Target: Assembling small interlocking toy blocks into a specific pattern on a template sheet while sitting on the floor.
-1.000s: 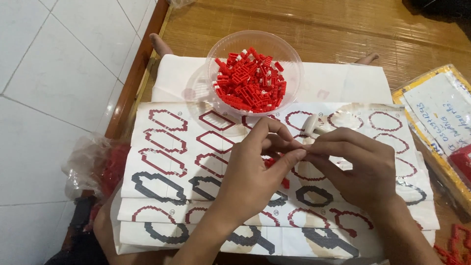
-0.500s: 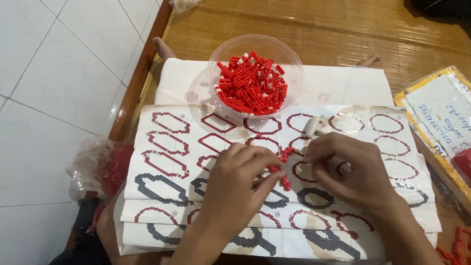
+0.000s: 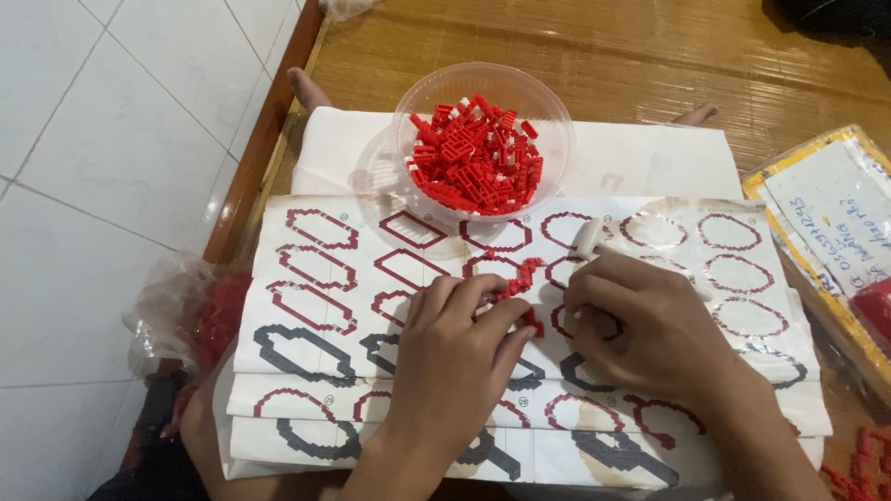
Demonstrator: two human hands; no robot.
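Setting: a home, work done at floor level. White tiled floor at left; woven bamboo mat edged by a wooden frame. Bare toes show beyond the printed pattern sheets. Clear plastic bowl of small red bricks suggests hobby work, not a workshop.

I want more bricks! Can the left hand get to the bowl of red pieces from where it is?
Probably yes. The left hand rests on the paper sheets, the clear bowl of red pieces sits just beyond it with an open top, and only flat paper lies between.
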